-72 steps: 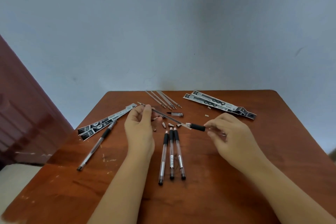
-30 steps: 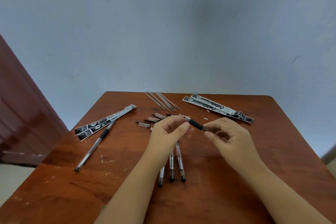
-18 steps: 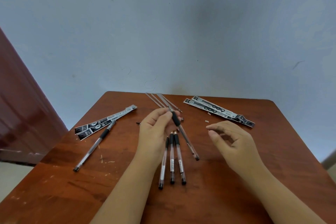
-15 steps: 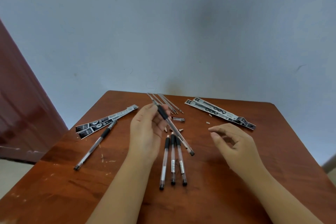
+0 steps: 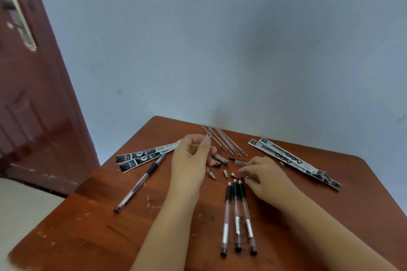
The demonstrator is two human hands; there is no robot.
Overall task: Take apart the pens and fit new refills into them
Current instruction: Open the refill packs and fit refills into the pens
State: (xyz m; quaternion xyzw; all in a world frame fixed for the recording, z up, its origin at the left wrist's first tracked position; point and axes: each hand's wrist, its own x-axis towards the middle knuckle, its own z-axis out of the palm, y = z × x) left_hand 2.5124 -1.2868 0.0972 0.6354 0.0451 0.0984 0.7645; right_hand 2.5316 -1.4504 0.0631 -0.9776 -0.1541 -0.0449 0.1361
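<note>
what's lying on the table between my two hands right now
In the head view, between left hand and right hand: small metal pen tips and two pen caps.

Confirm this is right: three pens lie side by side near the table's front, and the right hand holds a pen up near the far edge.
One thing is wrong: the left hand, not the right, holds the pen up near the far edge. The right hand is down at the small tips beside the three pens, as the head view shows.
</note>
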